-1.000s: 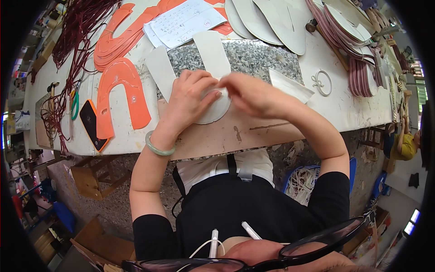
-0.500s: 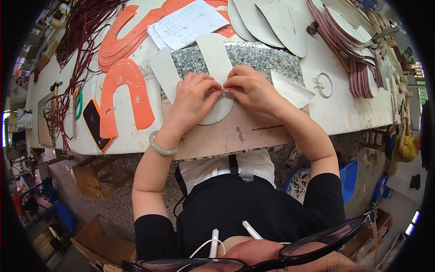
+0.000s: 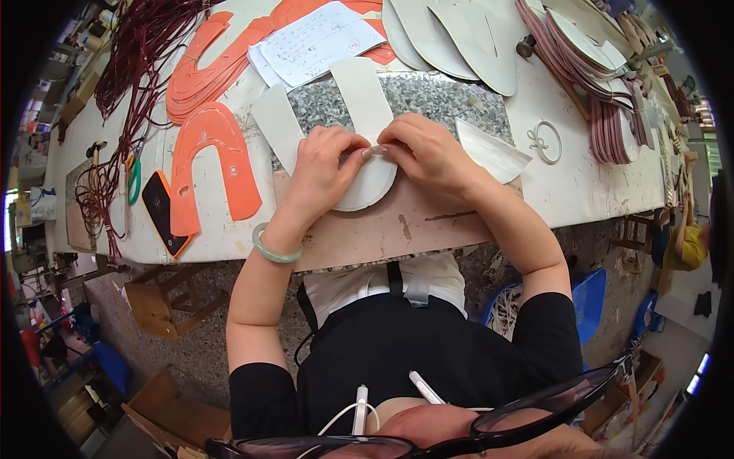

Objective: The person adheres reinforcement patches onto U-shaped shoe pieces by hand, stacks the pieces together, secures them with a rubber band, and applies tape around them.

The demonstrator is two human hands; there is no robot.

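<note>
Head view: where is the pale piece (image 3: 373, 185) lying?

Its rounded end is resting over the pinkish board (image 3: 367, 239); left hand (image 3: 325, 164) and right hand (image 3: 427, 151) are seemingly pinching its edge between thumbs and forefingers, though I'm not telling exactly where.

Doing it well?

Probably nipping in small, even steps, both thumbs pressing equally.

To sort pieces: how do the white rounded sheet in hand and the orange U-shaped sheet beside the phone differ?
Left hand and right hand touch the white rounded sheet; the orange U-shaped sheet lies untouched. The white sheet's curve points down the picture; the orange sheet's, up. Both have curved edges.
</note>
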